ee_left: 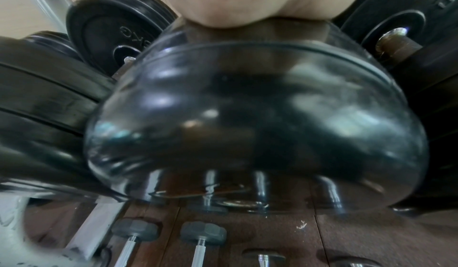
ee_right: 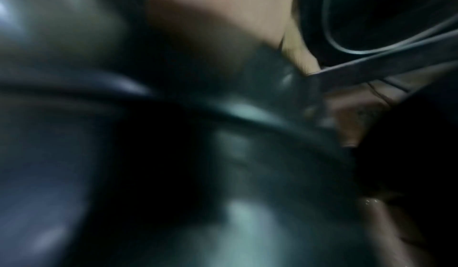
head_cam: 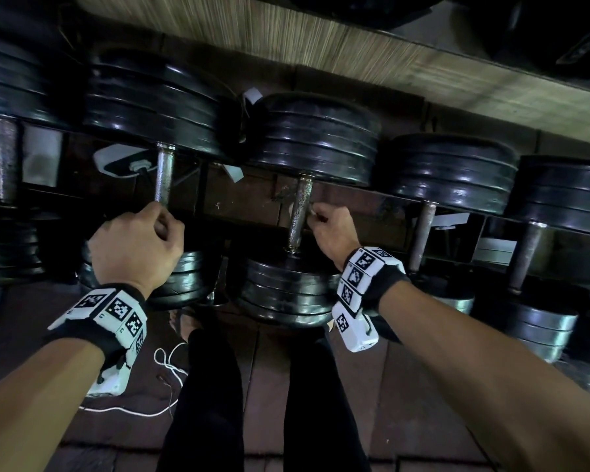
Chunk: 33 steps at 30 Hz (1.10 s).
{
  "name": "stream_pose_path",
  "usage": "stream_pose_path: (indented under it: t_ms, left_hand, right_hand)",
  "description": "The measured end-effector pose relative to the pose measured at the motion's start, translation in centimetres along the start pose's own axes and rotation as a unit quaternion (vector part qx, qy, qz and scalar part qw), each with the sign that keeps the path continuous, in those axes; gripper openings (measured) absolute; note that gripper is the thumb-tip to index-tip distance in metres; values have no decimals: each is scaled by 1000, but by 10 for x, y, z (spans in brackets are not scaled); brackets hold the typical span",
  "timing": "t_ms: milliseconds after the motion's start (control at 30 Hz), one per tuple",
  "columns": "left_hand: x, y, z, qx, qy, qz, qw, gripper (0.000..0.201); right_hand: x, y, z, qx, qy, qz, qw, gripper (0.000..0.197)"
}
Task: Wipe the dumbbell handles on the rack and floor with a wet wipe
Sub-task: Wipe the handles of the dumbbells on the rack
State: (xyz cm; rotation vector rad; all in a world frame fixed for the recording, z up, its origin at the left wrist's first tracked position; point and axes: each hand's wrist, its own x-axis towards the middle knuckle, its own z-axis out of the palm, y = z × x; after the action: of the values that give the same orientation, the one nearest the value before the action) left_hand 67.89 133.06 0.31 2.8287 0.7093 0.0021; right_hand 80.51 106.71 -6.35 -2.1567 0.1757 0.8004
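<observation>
Handle wiping along the rack's front edge.
The left hand [head_cam: 135, 245] was curled around one dumbbell handle [head_cam: 163, 177]; a wet wipe [head_cam: 310, 212], pinched by the right hand [head_cam: 334, 229], was held against the neighbouring handle [head_cam: 298, 212], likely stroked lengthwise next.

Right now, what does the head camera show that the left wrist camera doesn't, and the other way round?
Only the head view shows both hands: the left hand curled around one dumbbell handle, and the right hand beside the next handle, fingers curled, a small white bit at the fingertips. Only the left wrist view shows small grey-ended dumbbells on the floor below, and raised lettering on a plate face. Both show the black weight plates and the reddish-brown floor.
</observation>
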Motion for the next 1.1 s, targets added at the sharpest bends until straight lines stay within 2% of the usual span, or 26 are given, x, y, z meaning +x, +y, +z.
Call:
stream_pose_path:
  t_ms: [167, 267, 400, 467, 533, 600, 767, 900, 1000, 1100]
  left_hand:
    - [0, -2, 1, -2, -7, 1, 1000, 29]
    - [0, -1, 1, -4, -10, -1, 1000, 28]
    - [0, 1, -2, -6, -1, -6, 1000, 26]
    - [0, 2, -3, -7, 0, -5, 1000, 23]
    - [0, 1, -2, -4, -5, -5, 1000, 24]
    - [0, 1, -1, -2, -7, -5, 1000, 26]
    - [-1, 4, -4, -14, 2, -13, 1000, 24]
    - [0, 6, -6, -23, 0, -13, 1000, 25]
    - [-1, 5, -5, -26, 0, -11, 1000, 24]
    - [-1, 5, -5, -30, 2, -13, 999, 23]
  right_hand:
    - [-23, 5, -19, -16, -39, -12, 999, 8]
    - [-13, -4, -13, -33, -33, -37, 998, 22]
    - [-14, -2, -8, -50, -50, -18, 997, 18]
    - [-23, 1, -16, -49, -64, -15, 997, 8]
    - [-27, 2, -21, -59, -65, -8, 996, 13]
    - [-24, -1, -17, -49, -61, -5, 997, 9]
    - [-19, -17, -11, -175, -96, -9, 980, 12]
    - [-21, 2, -18, -129, -115, -12, 985, 18]
    - [-20, 5, -22, -64, -92, -1, 994, 11]
    - [-3, -10, -21, -28, -8, 5, 1000, 14]
